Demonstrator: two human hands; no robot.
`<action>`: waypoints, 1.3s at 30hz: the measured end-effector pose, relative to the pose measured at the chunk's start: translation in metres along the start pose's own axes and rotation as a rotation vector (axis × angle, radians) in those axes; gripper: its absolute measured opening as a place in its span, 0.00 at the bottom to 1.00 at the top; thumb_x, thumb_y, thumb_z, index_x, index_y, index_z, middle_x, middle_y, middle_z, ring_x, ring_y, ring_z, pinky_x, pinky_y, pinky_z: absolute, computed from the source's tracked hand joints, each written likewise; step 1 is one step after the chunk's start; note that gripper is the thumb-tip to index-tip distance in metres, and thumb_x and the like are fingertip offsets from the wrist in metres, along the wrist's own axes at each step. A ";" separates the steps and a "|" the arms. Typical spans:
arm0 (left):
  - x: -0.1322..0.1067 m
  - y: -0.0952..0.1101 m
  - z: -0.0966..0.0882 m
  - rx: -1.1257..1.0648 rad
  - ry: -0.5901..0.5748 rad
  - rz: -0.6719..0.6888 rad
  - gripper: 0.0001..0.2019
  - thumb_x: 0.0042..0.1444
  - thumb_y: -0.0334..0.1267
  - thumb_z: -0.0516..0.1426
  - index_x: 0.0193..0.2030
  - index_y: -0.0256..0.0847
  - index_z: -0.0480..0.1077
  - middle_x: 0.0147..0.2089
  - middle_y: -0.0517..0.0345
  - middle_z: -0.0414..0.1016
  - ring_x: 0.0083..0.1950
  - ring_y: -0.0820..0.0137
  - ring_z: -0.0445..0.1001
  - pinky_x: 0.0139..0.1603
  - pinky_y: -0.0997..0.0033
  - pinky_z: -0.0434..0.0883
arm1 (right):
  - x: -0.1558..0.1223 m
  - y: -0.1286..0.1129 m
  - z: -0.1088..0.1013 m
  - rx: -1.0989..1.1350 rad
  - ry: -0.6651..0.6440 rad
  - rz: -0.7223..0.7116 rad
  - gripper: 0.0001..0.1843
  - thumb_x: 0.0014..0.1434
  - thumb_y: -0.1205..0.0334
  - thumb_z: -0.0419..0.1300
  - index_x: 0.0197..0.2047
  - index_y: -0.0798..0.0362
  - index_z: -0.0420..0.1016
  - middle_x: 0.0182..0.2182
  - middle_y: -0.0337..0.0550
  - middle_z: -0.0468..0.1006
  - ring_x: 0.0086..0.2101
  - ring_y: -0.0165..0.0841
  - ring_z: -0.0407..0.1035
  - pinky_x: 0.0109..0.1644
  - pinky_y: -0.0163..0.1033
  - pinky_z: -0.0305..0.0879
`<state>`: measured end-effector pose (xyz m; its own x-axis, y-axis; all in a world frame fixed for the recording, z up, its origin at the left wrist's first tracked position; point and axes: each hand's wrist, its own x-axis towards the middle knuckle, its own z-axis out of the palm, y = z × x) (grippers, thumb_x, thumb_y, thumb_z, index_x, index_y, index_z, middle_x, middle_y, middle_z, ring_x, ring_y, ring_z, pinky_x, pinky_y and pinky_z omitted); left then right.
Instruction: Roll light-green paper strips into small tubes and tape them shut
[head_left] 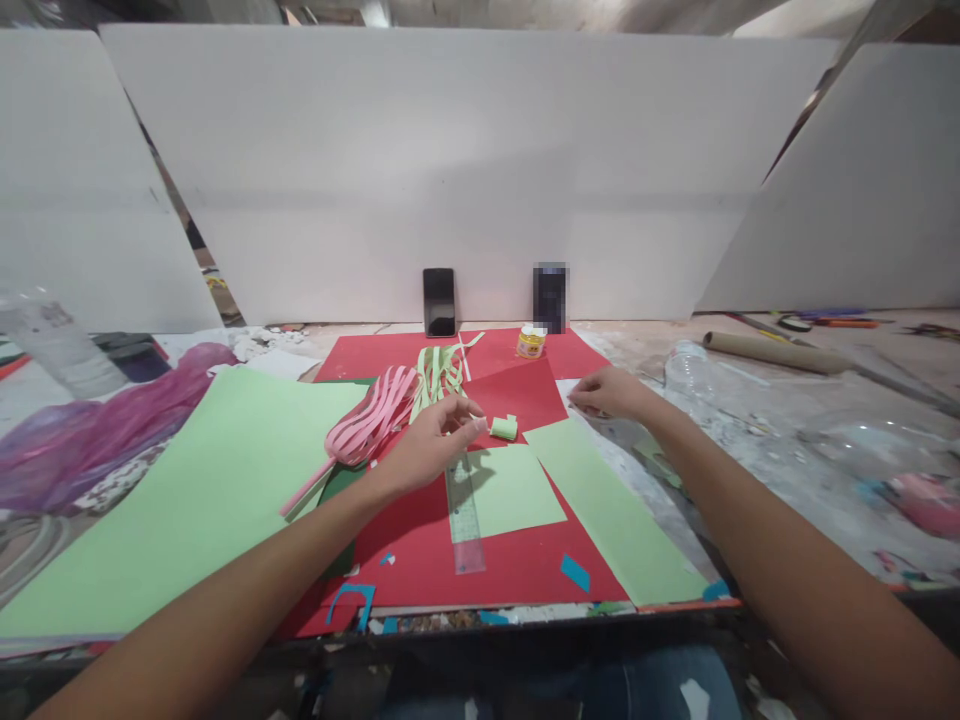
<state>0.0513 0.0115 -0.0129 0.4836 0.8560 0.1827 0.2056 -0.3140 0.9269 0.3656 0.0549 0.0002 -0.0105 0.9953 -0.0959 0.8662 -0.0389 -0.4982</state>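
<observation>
My left hand [442, 437] hovers over the upper end of a clear ruler [465, 510], thumb and index finger brought close in a pinch. Whatever lies between those fingertips is too small to make out. Just right of them is a small rolled piece of light green paper [504, 428]. A square light green sheet [510, 490] lies below, partly under the ruler. Left of this hand rest a bundle of looped pink paper strips on a stick [375, 410] and looped pale green strips [439, 370]. My right hand [607, 392] has its fingers closed at the red paper's right edge; their contents are hidden.
Red paper [405, 560] covers the middle, with large green sheets [180, 480] at left and a green strip [615, 500] at right. A yellow glue jar [531, 343] and two phones [439, 302] stand behind. Plastic bottles [686, 370] and a cardboard tube [776, 353] lie right.
</observation>
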 end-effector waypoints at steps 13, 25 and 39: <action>-0.001 0.007 0.002 -0.034 -0.040 -0.037 0.13 0.60 0.49 0.55 0.41 0.42 0.68 0.32 0.60 0.68 0.29 0.74 0.65 0.30 0.71 0.64 | -0.004 0.004 -0.003 0.320 -0.078 0.132 0.14 0.47 0.57 0.67 0.20 0.55 0.69 0.24 0.49 0.77 0.27 0.35 0.73 0.32 0.38 0.73; 0.001 0.014 0.008 -0.212 0.057 -0.073 0.15 0.57 0.51 0.57 0.44 0.45 0.63 0.35 0.61 0.64 0.28 0.76 0.65 0.25 0.73 0.63 | -0.047 -0.086 0.017 0.575 -0.084 -0.449 0.15 0.55 0.50 0.63 0.37 0.53 0.72 0.21 0.36 0.71 0.21 0.26 0.65 0.24 0.32 0.62; -0.001 0.015 0.008 -0.253 0.079 -0.076 0.17 0.54 0.51 0.60 0.43 0.45 0.62 0.35 0.64 0.61 0.26 0.79 0.62 0.26 0.74 0.62 | -0.065 -0.112 0.044 0.677 -0.200 -0.435 0.15 0.57 0.50 0.62 0.33 0.55 0.75 0.23 0.38 0.72 0.21 0.25 0.65 0.21 0.30 0.61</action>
<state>0.0606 0.0024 -0.0019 0.4052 0.9057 0.1249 0.0153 -0.1434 0.9896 0.2475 -0.0092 0.0244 -0.4192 0.9017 0.1058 0.2766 0.2379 -0.9311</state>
